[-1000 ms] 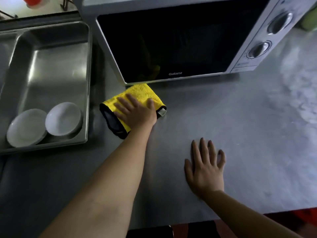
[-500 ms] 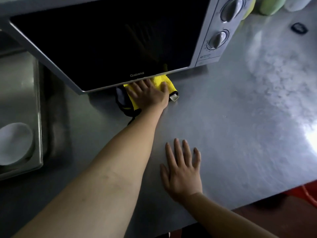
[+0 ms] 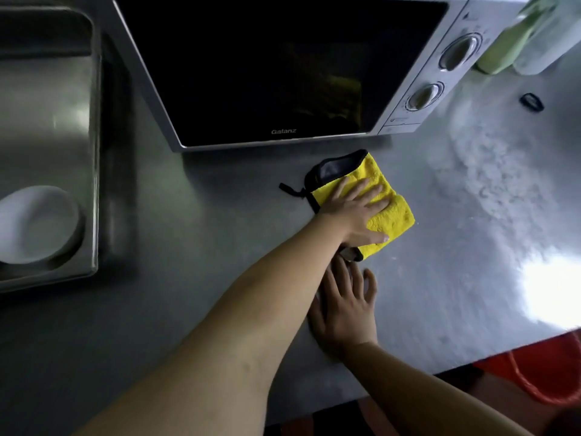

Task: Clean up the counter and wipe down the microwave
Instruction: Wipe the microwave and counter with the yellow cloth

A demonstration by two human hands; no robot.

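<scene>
At frame centre the left hand (image 3: pixel 353 212) presses flat, fingers straight, on the yellow cloth (image 3: pixel 382 206) to wipe the counter (image 3: pixel 195 247) just below the microwave (image 3: pixel 276 70). The right hand (image 3: pixel 344 306) lies flat and empty below it, probably bracing.

My left hand (image 3: pixel 353 212) lies flat, palm down, fingers straight and spread, arm stretched far forward. My right hand (image 3: pixel 344 305) rests flat too, fingers slightly apart, partly under my left forearm.
</scene>
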